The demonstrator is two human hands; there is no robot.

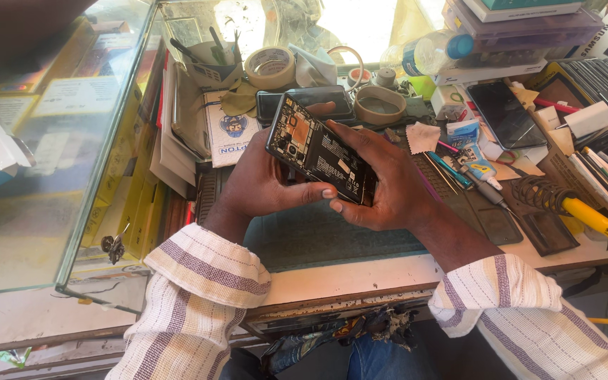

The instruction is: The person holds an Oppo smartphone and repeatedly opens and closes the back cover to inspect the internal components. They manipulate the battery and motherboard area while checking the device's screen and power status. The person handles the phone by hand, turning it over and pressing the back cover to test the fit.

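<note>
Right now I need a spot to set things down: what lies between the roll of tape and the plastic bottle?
In the head view, between the roll of tape and the plastic bottle lie a crumpled white cloth and a small round container.

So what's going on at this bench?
A person holds an opened phone, back cover off and its insides showing, in both hands over a dark work mat. The left hand cradles it from below; the right hand grips its lower end. A yellow-handled soldering iron lies to the right, tape rolls behind.
</note>
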